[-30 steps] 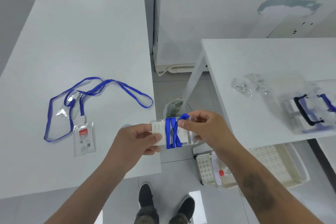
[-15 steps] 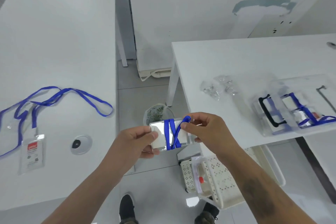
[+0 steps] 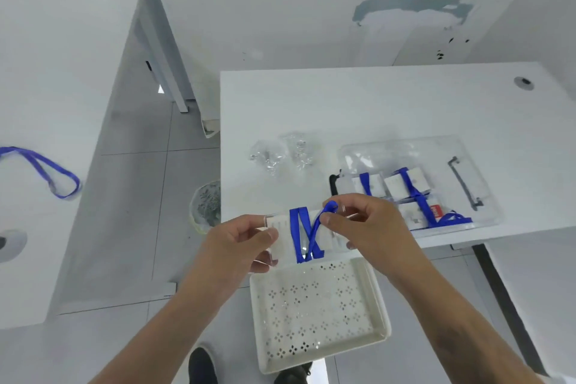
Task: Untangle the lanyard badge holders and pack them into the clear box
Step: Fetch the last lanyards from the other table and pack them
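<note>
We are holding a clear badge holder point(image 3: 307, 235) in the air between both hands, just off the near edge of the right-hand white table point(image 3: 358, 109) and above a perforated white tray point(image 3: 318, 309) that is sitting lower down, near the floor. Our left hand point(image 3: 237, 246) is gripping the holder's left end, thumb on top and fingers curled beneath. Our right hand point(image 3: 367, 224) is pinching the loose end of the blue lanyard point(image 3: 304, 234) between thumb and forefinger at the holder's upper right, while the rest of the strap is lying wrapped in crossed bands around the holder's middle.

The clear box point(image 3: 420, 184) is resting on the right-hand table, its front wall close to the table's near edge and just beyond our right hand. Inside it we are seeing wrapped badge holders with blue straps, one strap spilling toward the front right corner. The box's back half is looking unfilled, though glare is making that hard to judge. Two crumpled clear plastic wrappers point(image 3: 280, 151) are lying to the box's left, apart from it, with bare tabletop behind them reaching to the far edge.

On the left-hand white table point(image 3: 62, 72) a second blue lanyard loop point(image 3: 46, 171) is lying near that table's right edge, cut off by the frame. An open strip of tiled floor point(image 3: 140, 196) is separating the two tables
</note>
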Available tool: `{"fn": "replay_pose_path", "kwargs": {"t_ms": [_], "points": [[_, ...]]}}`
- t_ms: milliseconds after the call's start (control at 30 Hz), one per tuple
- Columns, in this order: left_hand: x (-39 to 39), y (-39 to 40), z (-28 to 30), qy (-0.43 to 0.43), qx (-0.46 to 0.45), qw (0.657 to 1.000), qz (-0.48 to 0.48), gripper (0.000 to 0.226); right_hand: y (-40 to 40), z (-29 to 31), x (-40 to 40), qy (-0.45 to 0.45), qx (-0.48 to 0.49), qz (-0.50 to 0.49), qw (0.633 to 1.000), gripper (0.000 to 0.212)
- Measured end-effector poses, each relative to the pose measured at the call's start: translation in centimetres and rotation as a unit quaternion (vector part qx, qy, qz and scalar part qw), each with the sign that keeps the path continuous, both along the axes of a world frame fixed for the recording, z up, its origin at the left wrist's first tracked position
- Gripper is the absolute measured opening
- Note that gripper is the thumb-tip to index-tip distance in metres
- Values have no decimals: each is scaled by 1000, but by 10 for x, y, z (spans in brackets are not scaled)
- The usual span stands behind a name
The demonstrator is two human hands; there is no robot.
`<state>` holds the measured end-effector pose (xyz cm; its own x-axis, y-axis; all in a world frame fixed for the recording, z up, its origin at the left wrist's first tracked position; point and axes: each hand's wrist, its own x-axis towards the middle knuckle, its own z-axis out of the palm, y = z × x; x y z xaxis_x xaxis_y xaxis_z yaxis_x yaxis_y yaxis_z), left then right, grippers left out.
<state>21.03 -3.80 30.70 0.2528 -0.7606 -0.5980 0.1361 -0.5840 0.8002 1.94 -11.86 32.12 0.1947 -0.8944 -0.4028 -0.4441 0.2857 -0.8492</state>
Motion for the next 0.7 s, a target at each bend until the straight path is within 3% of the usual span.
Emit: {"fn": "replay_pose_path", "kwargs": {"t_ms": [400,700], "points": [[-95,-106,8,-10,-31,996,-88,23,-74,3,-107,35,-53,-89,994,13],[-127,-159,6,-48,-29,995,-86,42,-145,-16,-134,36,12,-83,996,9]]}}
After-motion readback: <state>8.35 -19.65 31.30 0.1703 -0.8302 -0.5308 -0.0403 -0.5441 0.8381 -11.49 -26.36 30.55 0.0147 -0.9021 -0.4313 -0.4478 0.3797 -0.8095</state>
